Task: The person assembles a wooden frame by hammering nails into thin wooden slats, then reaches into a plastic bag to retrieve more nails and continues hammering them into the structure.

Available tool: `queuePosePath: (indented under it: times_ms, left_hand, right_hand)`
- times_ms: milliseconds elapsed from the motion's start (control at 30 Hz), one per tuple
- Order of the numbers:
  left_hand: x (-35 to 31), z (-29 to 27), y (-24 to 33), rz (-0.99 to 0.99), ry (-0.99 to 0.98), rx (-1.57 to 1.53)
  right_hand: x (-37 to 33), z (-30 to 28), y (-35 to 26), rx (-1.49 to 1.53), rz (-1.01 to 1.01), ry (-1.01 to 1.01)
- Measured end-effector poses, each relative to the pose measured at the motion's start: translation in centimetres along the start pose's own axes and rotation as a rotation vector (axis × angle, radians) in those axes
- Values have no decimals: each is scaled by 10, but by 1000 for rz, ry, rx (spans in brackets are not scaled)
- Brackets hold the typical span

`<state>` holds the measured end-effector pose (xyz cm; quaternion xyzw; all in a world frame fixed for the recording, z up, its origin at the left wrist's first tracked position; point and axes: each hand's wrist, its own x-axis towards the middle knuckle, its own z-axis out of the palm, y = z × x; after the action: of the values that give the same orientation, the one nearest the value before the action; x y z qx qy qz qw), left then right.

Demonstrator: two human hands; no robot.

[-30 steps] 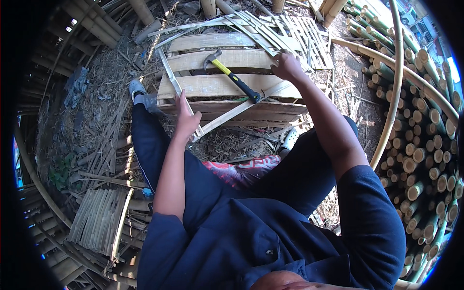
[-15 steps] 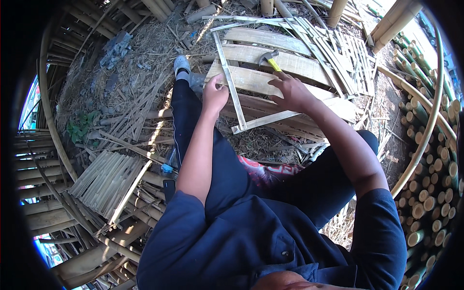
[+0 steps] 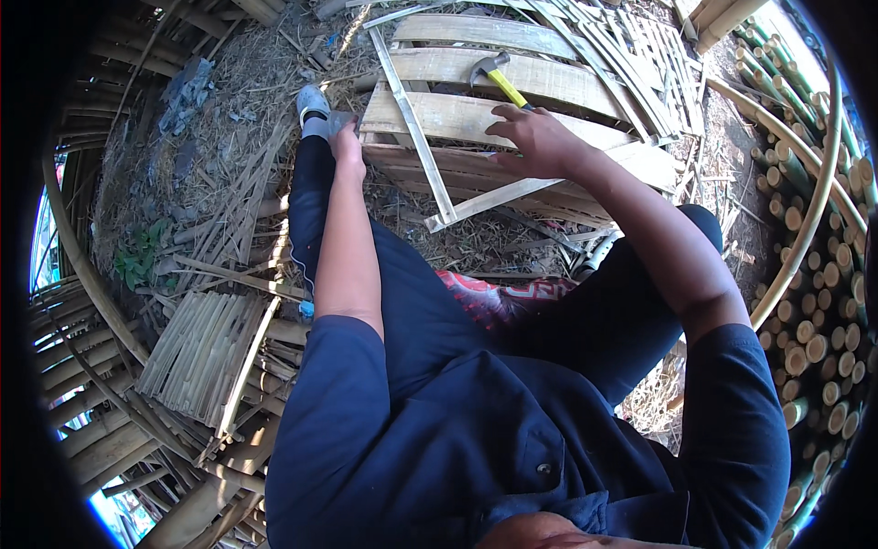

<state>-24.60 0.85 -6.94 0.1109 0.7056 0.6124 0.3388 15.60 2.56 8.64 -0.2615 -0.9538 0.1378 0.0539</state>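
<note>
Head view | right hand [image 3: 540, 142] fingers spread, palm on bamboo slat frame [image 3: 476, 119], touching yellow-handled hammer [image 3: 498, 80] lying on slats | left hand [image 3: 347, 146] at frame's left edge, finger state cannot tell | thin strip [image 3: 413, 128] crosses slats.

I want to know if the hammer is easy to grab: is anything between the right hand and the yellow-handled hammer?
Nothing visible. The right hand rests on the bamboo slat panel, its fingers just short of the yellow-handled hammer lying on the slats.
</note>
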Motion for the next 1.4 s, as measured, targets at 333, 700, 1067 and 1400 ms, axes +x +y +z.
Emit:
queuePosePath:
  times_ms: [333, 700, 1067, 1400]
  left_hand:
    - [40, -8, -39, -98, -115, -78]
    - [4, 16, -19, -60, -16, 18]
    - [-22, -22, 34, 65, -70, -131]
    - [-108, -30, 121, 485, 12, -245]
  right_hand:
    - [-15, 10, 14, 6, -3, 17]
    - [-28, 6, 25, 30, 64, 26]
    - [-18, 1, 21, 8, 2, 19]
    - [-6, -2, 14, 13, -43, 73]
